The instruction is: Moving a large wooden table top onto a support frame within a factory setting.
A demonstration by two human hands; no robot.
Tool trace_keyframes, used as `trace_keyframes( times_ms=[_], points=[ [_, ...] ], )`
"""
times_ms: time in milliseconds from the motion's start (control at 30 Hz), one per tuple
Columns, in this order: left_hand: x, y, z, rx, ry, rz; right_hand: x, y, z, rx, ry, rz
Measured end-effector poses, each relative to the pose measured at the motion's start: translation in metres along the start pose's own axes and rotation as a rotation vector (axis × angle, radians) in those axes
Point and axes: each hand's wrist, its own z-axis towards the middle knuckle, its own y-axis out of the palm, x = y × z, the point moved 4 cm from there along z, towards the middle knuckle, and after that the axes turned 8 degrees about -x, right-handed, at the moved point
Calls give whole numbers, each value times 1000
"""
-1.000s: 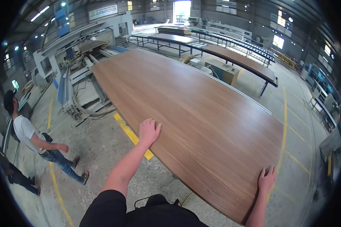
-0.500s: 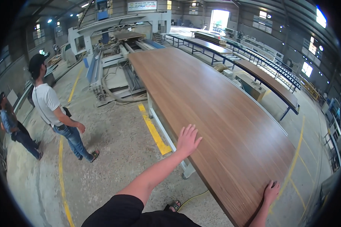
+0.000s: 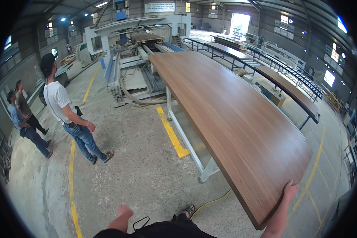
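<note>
My right hand clasps the near corner of the long brown wood-veneer panel lying on the white metal frame, steadying that overhang, while my blurred left hand hangs free, its fingers unreadable.

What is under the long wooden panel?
Under the wooden panel, a pale metal frame stands on the concrete floor beside a yellow floor line. The panel covers the rest. The right hand grips its near end.

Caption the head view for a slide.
Right hand grips the near end of a long wood-veneer panel; left hand hangs free above the concrete floor.
</note>
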Motion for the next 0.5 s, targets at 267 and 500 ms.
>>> trace_keyframes(
  times_ms=[267, 500],
  points=[
    [-194, 198, -130, 50, -650, -742, 29, 9, 25, 0, -150, -54],
    [-101, 164, -15, 143, -64, -792, 38, 36, 64, 52, -199, -110]
  ],
)
